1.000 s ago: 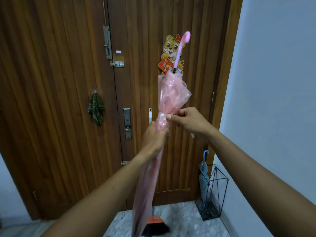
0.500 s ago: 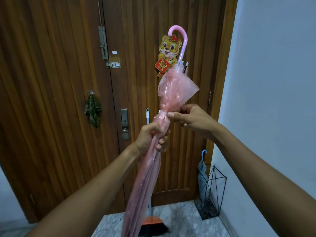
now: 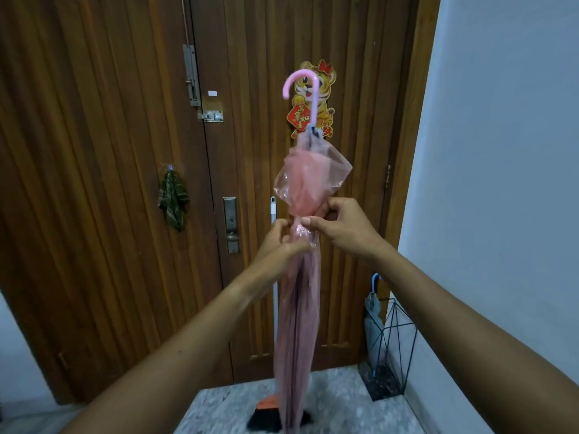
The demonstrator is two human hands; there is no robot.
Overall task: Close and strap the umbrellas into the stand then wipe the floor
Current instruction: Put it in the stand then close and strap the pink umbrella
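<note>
The pink umbrella (image 3: 297, 324) stands upright in front of the wooden door (image 3: 94, 183), crook handle (image 3: 300, 83) at the top and its tip down near the floor (image 3: 338, 402), well apart from the wire stand (image 3: 404, 339) in the right corner. The left hand (image 3: 279, 245) is curled round the gathered canopy just below the neck. The right hand (image 3: 341, 227) pinches the plastic at the neck itself, thumb and forefinger closed together. I cannot tell whether the strap is between them. To my eye this is the strapping step. It would go best if the left hand squeezes the folds tight while the right draws the strap snug round them, since the canopy above the pinch flares out loose and could slip free. Twisting the folds one way first would help. Counting round the room: two umbrellas, this pink one and a blue-handled umbrella (image 3: 372, 314) already in the stand; one stand; one broom (image 3: 273, 220) leaning on the door behind; one green cloth (image 3: 173, 202) hanging on a hook.
</note>
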